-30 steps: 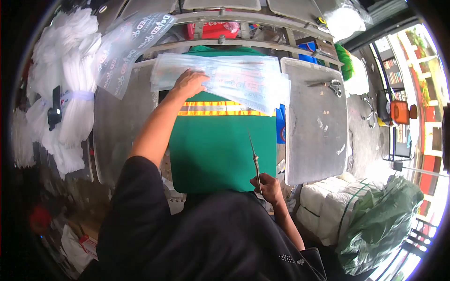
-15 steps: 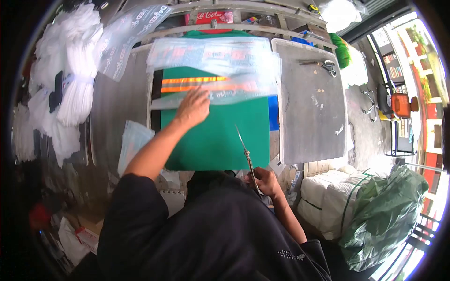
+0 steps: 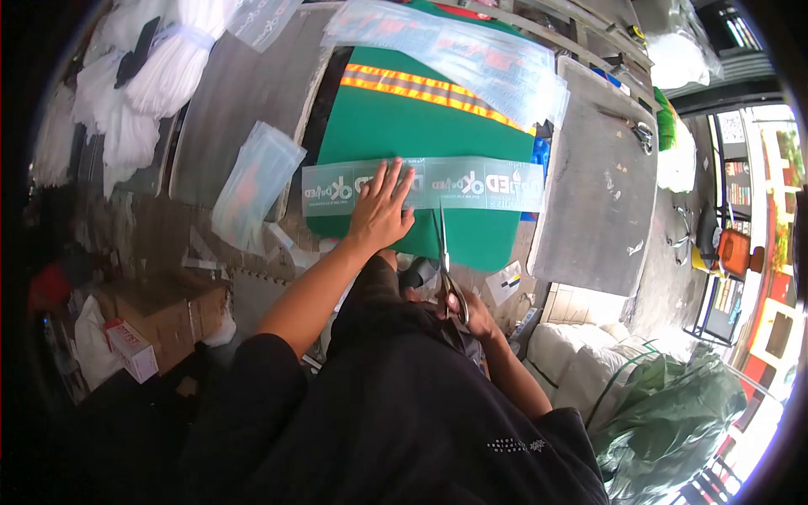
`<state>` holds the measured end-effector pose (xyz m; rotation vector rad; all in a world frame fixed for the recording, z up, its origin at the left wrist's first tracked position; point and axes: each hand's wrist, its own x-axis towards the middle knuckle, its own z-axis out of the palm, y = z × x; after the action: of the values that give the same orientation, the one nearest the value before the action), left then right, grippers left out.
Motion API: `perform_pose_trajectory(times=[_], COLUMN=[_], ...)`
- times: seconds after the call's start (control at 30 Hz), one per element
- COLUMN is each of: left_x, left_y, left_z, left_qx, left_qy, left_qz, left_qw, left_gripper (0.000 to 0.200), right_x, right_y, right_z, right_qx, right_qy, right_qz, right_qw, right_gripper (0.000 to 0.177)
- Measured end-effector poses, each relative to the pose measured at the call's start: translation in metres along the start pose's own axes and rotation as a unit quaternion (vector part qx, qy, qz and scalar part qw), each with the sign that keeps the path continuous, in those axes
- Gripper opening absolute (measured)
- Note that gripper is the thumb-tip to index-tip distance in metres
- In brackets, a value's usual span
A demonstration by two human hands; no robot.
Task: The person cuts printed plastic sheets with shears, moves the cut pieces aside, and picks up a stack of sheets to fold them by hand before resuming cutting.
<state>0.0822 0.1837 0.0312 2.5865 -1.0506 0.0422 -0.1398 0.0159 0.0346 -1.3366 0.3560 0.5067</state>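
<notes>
My left hand [image 3: 384, 206] lies with spread fingers on a printed translucent strip [image 3: 497, 184], pressing it flat across the lower part of a green panel [image 3: 345, 126]. My right hand [image 3: 465, 308] grips a pair of scissors [image 3: 445, 261] by the handles, blades pointing up and reaching over the strip's lower edge. An orange and grey reflective band [image 3: 421, 87] crosses the green panel. Translucent printed sheets [image 3: 471, 59] cover the panel's far end.
More translucent sheets [image 3: 257, 187] lie to the left. Another pair of scissors [image 3: 642, 136] rests on the right grey board [image 3: 589, 194]. White fabric bundles [image 3: 181, 63] hang at upper left. A cardboard box [image 3: 164, 316] stands lower left, and white and green sacks [image 3: 665, 412] lower right.
The strip under my left hand has come down toward me and now lies flat, uncovering more of the reflective band. The view has turned. My right hand still holds the scissors.
</notes>
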Motion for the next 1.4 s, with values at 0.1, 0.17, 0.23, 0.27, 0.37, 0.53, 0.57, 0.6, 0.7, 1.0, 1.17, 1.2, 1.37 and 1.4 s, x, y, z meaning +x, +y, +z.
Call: perform_pose_trajectory(times=[0.1, 0.17, 0.23, 0.27, 0.37, 0.53, 0.57, 0.6, 0.7, 1.0, 1.17, 1.2, 1.37, 1.4], left_x=[-0.003, -0.002, -0.002, -0.003, -0.003, -0.004, -0.003, -0.002, -0.003, -0.003, -0.003, -0.003, -0.002, 0.001], left_y=[-0.003, -0.002, -0.003, -0.004, -0.004, -0.004, -0.004, -0.005, -0.004, -0.006, -0.004, -0.004, -0.009, -0.002], left_z=[0.007, 0.005, 0.006, 0.006, 0.007, 0.009, 0.008, 0.008, 0.007, 0.005, 0.004, 0.003, 0.012, 0.015], left_qx=[0.043, 0.049, 0.037, 0.024, 0.033, 0.025, 0.026, 0.026, 0.024, 0.005, -0.022, -0.026, -0.129, -0.141], left_qy=[-0.006, -0.009, -0.007, -0.007, -0.004, 0.001, -0.001, 0.002, -0.001, -0.007, 0.01, 0.01, 0.077, 0.092], left_qz=[0.0, -0.013, -0.02, -0.023, -0.025, -0.033, -0.033, -0.032, -0.034, -0.042, -0.039, -0.032, -0.058, -0.072], left_qw=[0.999, 0.999, 0.999, 0.999, 0.999, 0.999, 0.999, 0.999, 0.999, 0.999, 0.999, 0.999, 0.987, 0.983], left_gripper=[0.072, 0.073, 0.074, 0.074, 0.076, 0.077, 0.077, 0.077, 0.077, 0.077, 0.074, 0.074, 0.068, 0.067], right_x=[0.016, 0.028, 0.036, 0.04, 0.046, 0.032, 0.033, 0.035, 0.045, 0.066, 0.084, 0.088, 0.067, 0.051], right_y=[-0.031, -0.028, -0.025, -0.019, -0.01, -0.045, -0.042, -0.038, -0.037, -0.058, -0.065, -0.066, -0.076, -0.078], right_z=[0.017, 0.02, 0.024, 0.025, 0.029, 0.04, 0.038, 0.036, 0.026, 0.028, 0.021, 0.022, 0.009, 0.012], right_qx=[0.04, 0.014, 0.005, 0.005, 0.02, -0.042, -0.044, 0.003, 0.058, 0.019, -0.009, -0.008, -0.01, 0.062], right_qy=[0.019, 0.03, 0.05, 0.048, 0.085, 0.164, 0.164, 0.158, 0.134, 0.139, 0.145, 0.154, 0.124, 0.141], right_qz=[0.008, 0.012, 0.024, 0.025, 0.044, 0.075, 0.073, 0.069, 0.05, 0.012, 0.037, 0.036, -0.032, -0.048], right_qw=[0.999, 0.999, 0.998, 0.999, 0.995, 0.983, 0.983, 0.985, 0.988, 0.99, 0.989, 0.987, 0.992, 0.987], right_gripper=[0.066, 0.064, 0.061, 0.061, 0.051, 0.043, 0.043, 0.042, 0.039, 0.043, 0.045, 0.045, 0.04, 0.037])
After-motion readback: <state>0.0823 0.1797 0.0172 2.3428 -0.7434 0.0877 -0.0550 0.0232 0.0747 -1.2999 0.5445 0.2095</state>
